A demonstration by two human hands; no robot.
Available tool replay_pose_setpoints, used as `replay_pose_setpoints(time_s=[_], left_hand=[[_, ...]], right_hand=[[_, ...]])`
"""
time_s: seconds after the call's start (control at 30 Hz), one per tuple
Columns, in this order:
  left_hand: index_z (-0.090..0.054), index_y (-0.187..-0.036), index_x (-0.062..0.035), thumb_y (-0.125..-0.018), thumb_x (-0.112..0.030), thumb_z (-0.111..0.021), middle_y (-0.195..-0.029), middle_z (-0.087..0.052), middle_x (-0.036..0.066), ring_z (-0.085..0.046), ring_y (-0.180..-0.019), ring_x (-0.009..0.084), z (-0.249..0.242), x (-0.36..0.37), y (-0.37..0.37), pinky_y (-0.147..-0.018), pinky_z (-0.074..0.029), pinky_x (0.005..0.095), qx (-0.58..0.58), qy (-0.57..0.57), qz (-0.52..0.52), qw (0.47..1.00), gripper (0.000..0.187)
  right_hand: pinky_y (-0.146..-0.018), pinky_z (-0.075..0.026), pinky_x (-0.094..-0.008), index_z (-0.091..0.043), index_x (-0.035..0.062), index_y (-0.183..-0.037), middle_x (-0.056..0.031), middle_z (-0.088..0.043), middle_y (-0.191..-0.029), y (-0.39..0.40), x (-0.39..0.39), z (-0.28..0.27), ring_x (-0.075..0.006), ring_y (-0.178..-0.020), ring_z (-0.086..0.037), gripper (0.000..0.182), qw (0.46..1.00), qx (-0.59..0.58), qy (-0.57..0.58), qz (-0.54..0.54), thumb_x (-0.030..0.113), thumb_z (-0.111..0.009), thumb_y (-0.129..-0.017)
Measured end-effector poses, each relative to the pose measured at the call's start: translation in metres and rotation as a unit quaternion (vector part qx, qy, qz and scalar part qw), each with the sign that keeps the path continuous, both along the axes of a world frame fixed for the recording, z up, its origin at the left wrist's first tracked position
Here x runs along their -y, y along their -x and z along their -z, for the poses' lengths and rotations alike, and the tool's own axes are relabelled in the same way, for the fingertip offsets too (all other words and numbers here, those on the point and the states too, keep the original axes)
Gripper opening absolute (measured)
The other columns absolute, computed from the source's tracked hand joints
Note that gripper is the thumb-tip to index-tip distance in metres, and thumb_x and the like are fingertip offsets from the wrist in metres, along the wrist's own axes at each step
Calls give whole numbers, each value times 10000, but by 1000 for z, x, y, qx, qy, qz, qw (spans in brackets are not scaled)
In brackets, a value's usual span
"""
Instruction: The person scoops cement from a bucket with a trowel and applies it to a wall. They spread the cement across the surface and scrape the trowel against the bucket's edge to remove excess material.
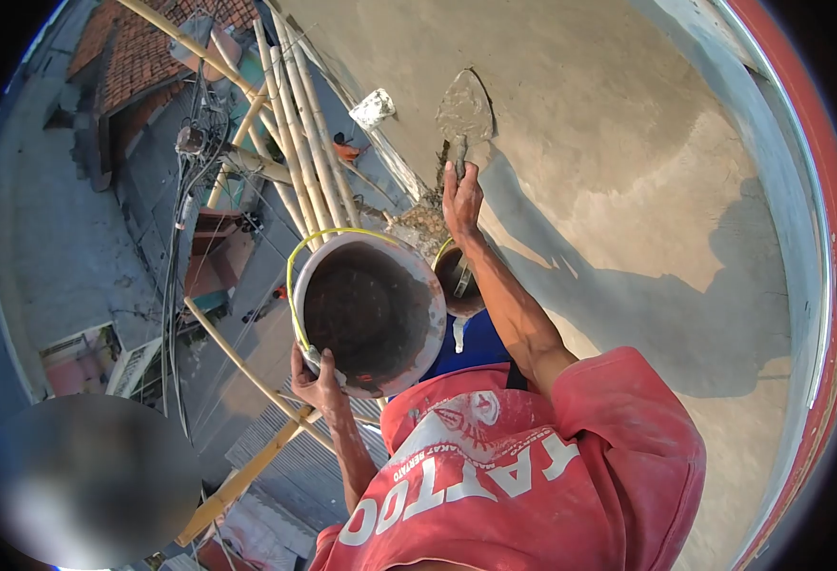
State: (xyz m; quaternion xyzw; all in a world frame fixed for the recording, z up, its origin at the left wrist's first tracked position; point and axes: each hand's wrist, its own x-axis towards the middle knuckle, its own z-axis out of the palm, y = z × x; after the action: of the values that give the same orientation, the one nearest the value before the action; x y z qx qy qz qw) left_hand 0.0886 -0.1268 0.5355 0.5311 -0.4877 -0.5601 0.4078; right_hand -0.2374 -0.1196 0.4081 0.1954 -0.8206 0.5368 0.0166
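Note:
My right hand is closed round the handle of a trowel, its pointed blade smeared with grey mortar and lying over the wall's plastered surface. In my left hand is the rim of a wide bucket, tilted so its dark, mortar-stained inside faces me. A yellow-green handle curves round the bucket's left edge. Below my right forearm, a second, smaller bucket is partly hidden.
Bamboo poles run along the left as scaffolding, with a white container near the wall edge. Bundled cables hang beside them. Far below lie rooftops and a street. A blurred round patch covers the lower left.

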Motion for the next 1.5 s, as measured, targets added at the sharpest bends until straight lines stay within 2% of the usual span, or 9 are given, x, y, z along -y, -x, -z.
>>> replay_pose_setpoints(time_s=[0.33,0.43,0.7,0.93,1.17,1.33,1.4,1.47,1.5], left_hand=[[-529,-1203,76,-758,33,-651,-1043,-620,93,-585,-913,143,-1,-4,-3,-859,-441,257,-26,-12,-5,1000,463],[-528,-1205,76,-761,30,-653,-1043,-620,94,-587,-905,144,-2,-3,-2,-850,-446,255,-29,1,-21,999,464],[-535,-1195,73,-766,34,-653,-1031,-620,81,-582,-907,134,-5,0,3,-841,-452,255,2,-4,-18,1000,447],[-538,-1189,71,-765,32,-657,-1030,-617,80,-578,-910,131,-7,-4,2,-842,-452,255,10,-9,-14,1000,443],[-537,-1191,74,-760,12,-670,-1034,-616,81,-574,-913,131,-3,-6,4,-844,-449,254,-20,2,-13,1000,455],[-536,-1207,76,-750,-14,-696,-1018,-623,73,-577,-894,117,12,-6,12,-816,-457,235,-17,-13,-25,999,493],[-535,-1212,73,-750,-21,-695,-1013,-627,75,-582,-903,123,15,-6,16,-827,-456,241,3,-28,-24,999,498],[-540,-1211,65,-749,-25,-696,-1024,-626,77,-583,-919,132,14,-5,25,-836,-454,246,-35,-7,-14,999,496],[-549,-1205,57,-747,-25,-694,-1036,-624,77,-582,-927,135,17,-4,27,-844,-449,253,-34,-9,-14,999,487]], right_hand=[[-631,-441,-474,-443,-15,-1033,-262,-585,-829,9,20,19,-442,-762,-576,316,996,47,-71,18,273,-532,-937],[-648,-440,-476,-451,-17,-1041,-260,-587,-837,2,8,19,-452,-775,-569,311,997,83,0,-3,267,-528,-939],[-653,-423,-464,-446,-13,-1031,-236,-563,-837,8,-3,15,-415,-749,-545,280,997,63,-5,-32,242,-526,-945],[-583,-428,-486,-414,-11,-945,-289,-562,-773,18,17,44,-462,-710,-555,256,998,-40,-55,-12,228,-506,-949],[-635,-416,-496,-422,-25,-991,-308,-557,-819,-22,-36,59,-479,-766,-544,280,997,22,-70,-30,229,-527,-937],[-619,-429,-450,-472,-34,-1000,-224,-579,-763,-28,-113,23,-392,-685,-573,278,987,101,-89,-88,223,-549,-929],[-616,-444,-410,-498,-36,-1011,-185,-588,-744,-27,-138,-36,-338,-653,-577,274,977,59,-162,-124,217,-557,-924],[-599,-452,-339,-529,-17,-1015,-105,-573,-760,-26,-162,-69,-164,-679,-557,255,977,10,-141,-163,220,-556,-923],[-604,-458,-331,-527,-18,-1032,-104,-582,-779,-20,-176,-78,-162,-680,-558,254,967,-27,-142,-208,207,-560,-919]])
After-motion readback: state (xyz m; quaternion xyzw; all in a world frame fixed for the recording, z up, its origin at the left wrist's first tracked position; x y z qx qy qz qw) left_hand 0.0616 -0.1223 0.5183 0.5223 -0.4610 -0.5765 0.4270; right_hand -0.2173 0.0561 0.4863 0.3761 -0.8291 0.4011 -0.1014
